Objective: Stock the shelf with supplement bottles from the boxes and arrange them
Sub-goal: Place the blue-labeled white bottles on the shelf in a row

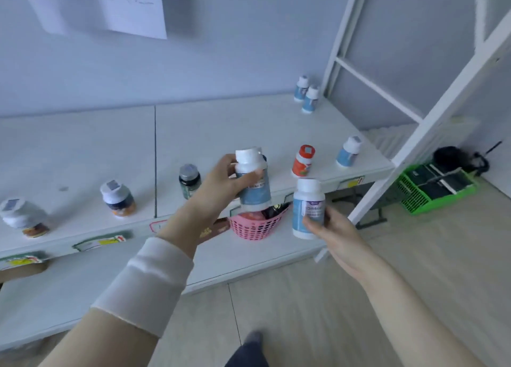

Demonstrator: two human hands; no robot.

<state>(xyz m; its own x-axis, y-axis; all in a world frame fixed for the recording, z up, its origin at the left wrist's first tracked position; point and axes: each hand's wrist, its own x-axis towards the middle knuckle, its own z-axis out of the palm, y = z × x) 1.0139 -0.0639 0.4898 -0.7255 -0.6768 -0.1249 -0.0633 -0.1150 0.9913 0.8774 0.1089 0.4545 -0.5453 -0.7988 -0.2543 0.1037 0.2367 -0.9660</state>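
Observation:
My left hand (221,184) grips a white-capped bottle with a blue label (253,180), held upright above the front edge of the white shelf (210,129). My right hand (336,235) holds a second bottle of the same kind (307,207) lower and to the right, in front of the shelf edge. On the shelf stand a red bottle (302,161), a blue-label bottle (348,151), a pair of blue-label bottles (306,94) at the back right, a dark green bottle (189,180), and two white-capped orange-label bottles (118,198) (23,217) at the left.
A pink perforated basket (254,227) with more containers sits on the lower shelf (243,258). A white slanted frame (414,134) rises at the right. A green crate (434,188) lies on the wooden floor beyond it. Price tags line the shelf's front edge.

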